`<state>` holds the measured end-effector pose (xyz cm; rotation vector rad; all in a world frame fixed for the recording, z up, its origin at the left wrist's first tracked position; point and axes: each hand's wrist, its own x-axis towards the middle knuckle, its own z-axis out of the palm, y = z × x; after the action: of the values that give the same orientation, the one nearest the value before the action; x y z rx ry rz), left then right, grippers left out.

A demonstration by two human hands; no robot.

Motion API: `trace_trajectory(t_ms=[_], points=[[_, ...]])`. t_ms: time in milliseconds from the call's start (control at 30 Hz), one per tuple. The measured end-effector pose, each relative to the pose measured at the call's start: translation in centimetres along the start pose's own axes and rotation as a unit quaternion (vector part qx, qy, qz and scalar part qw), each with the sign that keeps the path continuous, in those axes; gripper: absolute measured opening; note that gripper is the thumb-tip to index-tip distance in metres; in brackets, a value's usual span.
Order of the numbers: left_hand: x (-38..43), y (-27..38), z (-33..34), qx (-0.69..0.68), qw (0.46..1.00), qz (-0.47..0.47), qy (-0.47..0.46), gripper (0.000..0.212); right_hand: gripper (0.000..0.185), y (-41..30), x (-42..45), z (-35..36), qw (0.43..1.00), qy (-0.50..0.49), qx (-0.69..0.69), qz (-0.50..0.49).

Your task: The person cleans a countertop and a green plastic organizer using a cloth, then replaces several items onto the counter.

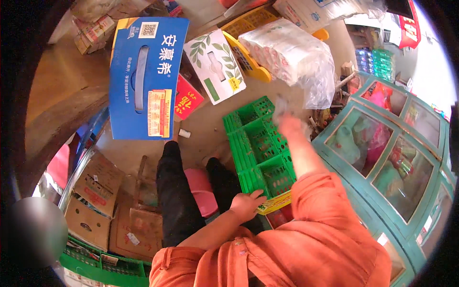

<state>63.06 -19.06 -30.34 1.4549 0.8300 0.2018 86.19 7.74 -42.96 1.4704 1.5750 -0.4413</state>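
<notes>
A green plastic crate with a row of open compartments stands before me, right of my legs. My left hand grips its near corner, fingers over the rim. Beyond the crate's far right side, my right hand is blurred by motion. A pale greyish item shows at its fingers, too smeared to identify. Directly under the crate's near end is a yellow printed carton edge.
A blue drink carton and a white leaf-patterned carton stand ahead. Plastic-wrapped rolls lie near a yellow plastic basket. A teal glazed cabinet borders the right; cardboard boxes sit left. A pink stool is between my legs.
</notes>
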Motion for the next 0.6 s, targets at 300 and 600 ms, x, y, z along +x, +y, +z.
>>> trace_trajectory(t_ms=[300,600], points=[[-1.5,-1.2,1.9,0.022,0.997,0.052,-0.049,0.052,0.041,0.6,-0.1,-1.1,0.867,-0.139,0.453,-0.154],[-2.9,-2.7,1.9,0.024,0.996,0.050,-0.065,0.058,0.024,-3.5,-3.9,10.9,0.995,-0.019,-0.047,-0.085]])
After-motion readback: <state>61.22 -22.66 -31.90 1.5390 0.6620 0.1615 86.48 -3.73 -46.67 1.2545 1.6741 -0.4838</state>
